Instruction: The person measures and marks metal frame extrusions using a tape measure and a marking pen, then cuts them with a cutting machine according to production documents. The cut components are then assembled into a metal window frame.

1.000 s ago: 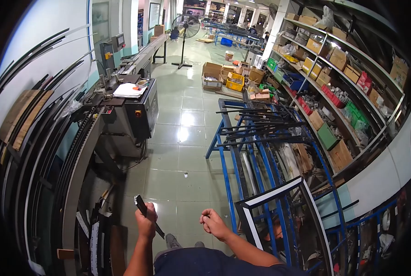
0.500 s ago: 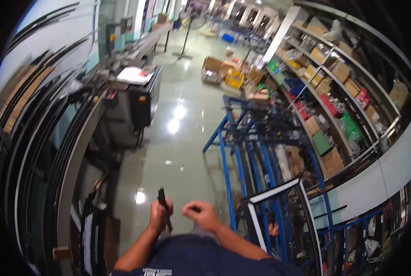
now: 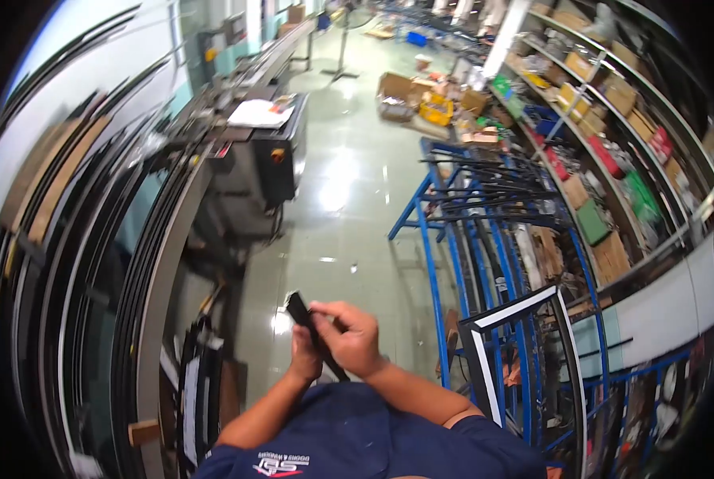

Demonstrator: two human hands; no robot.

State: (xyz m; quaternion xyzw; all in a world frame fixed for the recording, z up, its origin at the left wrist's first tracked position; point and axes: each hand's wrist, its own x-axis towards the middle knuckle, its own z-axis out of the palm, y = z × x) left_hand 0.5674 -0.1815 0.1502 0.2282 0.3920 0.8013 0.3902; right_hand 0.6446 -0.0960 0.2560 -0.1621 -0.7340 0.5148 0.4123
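A short length of black bar, perhaps a window profile (image 3: 299, 308), is held tilted in front of my chest. My left hand (image 3: 305, 355) is closed round it from the left side. On the other side, my right hand (image 3: 349, 335) has its thumb and fingers closed on the same piece near its upper part. The lower end runs down between my wrists towards my shirt. How the fingertips meet on the bar is partly hidden.
A blue rack (image 3: 431, 271) stands on the right, with black bars laid across it and a black-and-white frame (image 3: 519, 310) leaning there. Long profiles (image 3: 145, 263) line the left beside a workbench. Shelves (image 3: 604, 120) of boxes and a yellow crate (image 3: 435, 109) lie further off.
My right hand, earlier apart from the black profile, has come left onto it. The profile and both hands have risen slightly. The surroundings have shifted right in view.
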